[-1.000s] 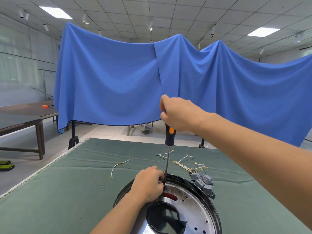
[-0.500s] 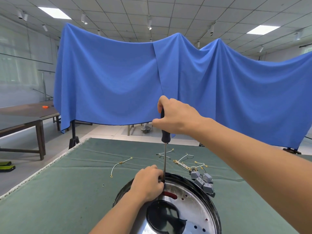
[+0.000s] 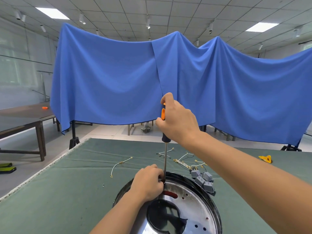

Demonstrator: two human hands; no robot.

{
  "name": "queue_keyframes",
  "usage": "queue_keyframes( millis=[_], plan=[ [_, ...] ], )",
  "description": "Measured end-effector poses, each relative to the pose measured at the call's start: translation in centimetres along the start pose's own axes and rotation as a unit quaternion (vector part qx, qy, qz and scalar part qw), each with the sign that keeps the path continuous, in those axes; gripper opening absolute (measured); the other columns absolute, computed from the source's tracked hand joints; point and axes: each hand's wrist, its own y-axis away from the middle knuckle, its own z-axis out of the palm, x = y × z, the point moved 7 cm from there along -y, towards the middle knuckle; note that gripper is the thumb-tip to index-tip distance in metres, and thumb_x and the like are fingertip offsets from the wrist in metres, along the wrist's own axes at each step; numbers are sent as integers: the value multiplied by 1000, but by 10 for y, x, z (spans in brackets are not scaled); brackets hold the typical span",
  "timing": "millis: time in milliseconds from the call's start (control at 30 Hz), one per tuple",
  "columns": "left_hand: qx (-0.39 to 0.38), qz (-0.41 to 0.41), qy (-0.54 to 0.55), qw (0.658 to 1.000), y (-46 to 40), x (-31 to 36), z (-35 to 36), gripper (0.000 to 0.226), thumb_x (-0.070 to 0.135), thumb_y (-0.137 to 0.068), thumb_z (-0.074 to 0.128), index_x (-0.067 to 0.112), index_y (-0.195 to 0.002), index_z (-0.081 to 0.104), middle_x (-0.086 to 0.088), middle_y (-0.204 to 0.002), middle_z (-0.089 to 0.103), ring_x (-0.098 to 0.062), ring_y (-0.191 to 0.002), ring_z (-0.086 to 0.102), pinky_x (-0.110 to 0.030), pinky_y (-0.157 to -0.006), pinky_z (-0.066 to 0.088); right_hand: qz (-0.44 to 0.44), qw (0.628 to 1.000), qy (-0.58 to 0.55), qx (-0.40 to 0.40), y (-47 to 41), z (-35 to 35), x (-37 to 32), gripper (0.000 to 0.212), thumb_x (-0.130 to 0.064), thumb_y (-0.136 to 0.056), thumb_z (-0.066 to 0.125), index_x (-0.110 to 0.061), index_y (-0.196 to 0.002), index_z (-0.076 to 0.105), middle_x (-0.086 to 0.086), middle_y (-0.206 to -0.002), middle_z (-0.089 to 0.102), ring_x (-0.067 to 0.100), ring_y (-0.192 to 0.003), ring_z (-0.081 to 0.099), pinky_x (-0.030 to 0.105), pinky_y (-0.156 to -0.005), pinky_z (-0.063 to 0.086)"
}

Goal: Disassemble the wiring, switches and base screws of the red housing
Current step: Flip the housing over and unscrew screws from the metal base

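My right hand (image 3: 177, 122) is wrapped round the screwdriver (image 3: 164, 132) handle, fingers curled tight. The shaft runs straight down from that grip, upright, to its tip at the housing (image 3: 199, 206) rim directly below. My left hand (image 3: 148, 183) is by far the nearer to the screw: its fingers pinch the shaft right at the tip, steadying it on the rim. The screw itself is hidden under those fingers. Wires (image 3: 184, 162) and switches (image 3: 202, 180) lie loose beyond the rim, to the right.

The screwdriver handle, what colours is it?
Black with orange, on the screwdriver handle in the head view.
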Motion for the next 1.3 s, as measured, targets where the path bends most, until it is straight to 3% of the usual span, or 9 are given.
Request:
queue_keyframes(
  millis=[233,433,700,800,867,1000,1100,1300],
  plan=[
    [-7,5,-2,1000,-2,-1,3,19,39,-84,56,27,-94,66,8,-100,57,-14,-93,55,-28,-81,44,-28,998,-20,56,1,-10,-2,35,-25,-84,55,-18,-113,38,1,-99,54,32,-70,54,34,-61,40],
    [2,2,3,1000,-4,-3,1,13,34,-87,56,28,-91,66,10,-102,58,-14,-96,57,-28,-83,45,-47,994,0,95,3,-18,-2,31,-25,-84,54,-18,-112,42,1,-97,56,34,-69,54,33,-61,41],
    [19,-48,13,999,-8,-12,-2,17,32,-89,59,19,-91,71,0,-94,71,-21,-90,61,-30,-77,47,-57,977,-18,204,14,-37,4,21,-23,-86,58,-11,-102,52,3,-88,54,35,-57,51,33,-53,43],
    [21,-50,33,998,-9,-13,-1,18,32,-89,60,20,-92,74,1,-99,72,-20,-95,62,-30,-82,48,-73,962,-32,263,18,-50,5,18,-19,-85,61,-7,-96,56,6,-85,55,34,-49,49,32,-47,44],
    [17,-57,51,997,-9,-15,0,21,32,-89,60,17,-85,74,-2,-94,72,-23,-91,62,-32,-80,49,-88,954,-38,283,20,-56,5,18,-19,-84,63,-5,-95,57,8,-84,56,33,-47,48,32,-44,45],
    [35,-55,100,993,-9,-18,-3,34,31,-91,58,6,-69,66,-14,-77,67,-28,-75,59,-39,-75,48,-101,961,-42,253,29,-44,8,30,-23,-82,73,-2,-97,56,10,-89,55,31,-51,52,31,-44,45],
    [80,-65,147,984,-6,-20,-16,29,27,-89,60,18,-62,63,-9,-67,59,-23,-68,51,-39,-78,48,-74,973,-61,211,41,-19,16,37,-25,-79,77,-2,-97,54,10,-90,53,31,-53,52,31,-44,43],
    [228,-188,251,922,12,-45,-50,23,29,-87,65,11,-77,75,-6,-81,67,-19,-82,59,-32,-72,41,2,978,-137,160,71,31,29,39,-28,-77,79,-7,-96,53,4,-91,50,20,-58,47,7,-50,24]
  ],
)
